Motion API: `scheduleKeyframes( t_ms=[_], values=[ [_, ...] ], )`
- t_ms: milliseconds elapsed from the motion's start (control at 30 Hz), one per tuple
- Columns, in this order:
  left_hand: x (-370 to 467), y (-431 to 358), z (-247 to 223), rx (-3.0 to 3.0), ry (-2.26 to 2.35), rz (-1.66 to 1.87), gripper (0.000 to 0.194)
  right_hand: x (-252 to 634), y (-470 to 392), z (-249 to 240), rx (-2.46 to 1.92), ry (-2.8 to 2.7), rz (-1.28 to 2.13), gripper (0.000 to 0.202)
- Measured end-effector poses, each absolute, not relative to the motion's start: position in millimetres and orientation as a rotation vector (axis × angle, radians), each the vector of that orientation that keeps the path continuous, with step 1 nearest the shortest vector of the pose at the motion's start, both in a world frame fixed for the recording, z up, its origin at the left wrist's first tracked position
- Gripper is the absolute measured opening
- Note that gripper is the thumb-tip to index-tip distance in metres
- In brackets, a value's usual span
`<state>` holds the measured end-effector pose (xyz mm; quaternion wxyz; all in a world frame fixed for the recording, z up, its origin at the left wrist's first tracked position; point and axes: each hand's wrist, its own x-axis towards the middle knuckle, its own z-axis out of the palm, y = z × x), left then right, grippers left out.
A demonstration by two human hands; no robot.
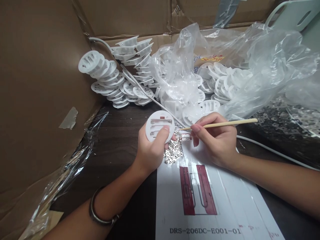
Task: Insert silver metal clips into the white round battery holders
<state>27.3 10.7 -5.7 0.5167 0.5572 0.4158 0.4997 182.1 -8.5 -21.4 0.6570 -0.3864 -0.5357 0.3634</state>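
My left hand (pixel 153 150) grips a round white plastic battery holder (pixel 153 128), its thumb pressed on the front face. Small metal springs and a reddish-brown piece show in the holder's slots. A thin wooden stick (pixel 230 122) is pinched in my right hand (pixel 216 138), its narrow tip pointing left, a little right of the holder. Below the holder lies a cluster of small shiny metal contact pieces (pixel 173 151), on the edge of a white printed sheet (pixel 172 200). The fingers of my left hand partly cover the holder's lower right side.
Stacks of similar white holders (pixel 112 80) stand at the back left. More lie under a clear plastic bag (pixel 185 66). A white cable (pixel 140 86) crosses the dark table (pixel 115 143). Metal pieces fill a black bag (pixel 280 133) at right. Cardboard walls (pixel 45 83) enclose the left and back.
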Motion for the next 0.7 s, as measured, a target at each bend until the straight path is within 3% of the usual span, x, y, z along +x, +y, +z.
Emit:
scheduleKeyframes(
  t_ms=[133,700],
  values=[
    [27.9,10.8,-6.2,1.365,1.018,1.181,0.012,181.7,-7.7,-18.6,-0.883,-1.243,0.856,0.004],
    [29.0,9.6,-5.8,1.546,1.020,1.209,0.017,181.8,-5.7,-16.0,-0.933,-1.268,0.894,0.011]
  ],
)
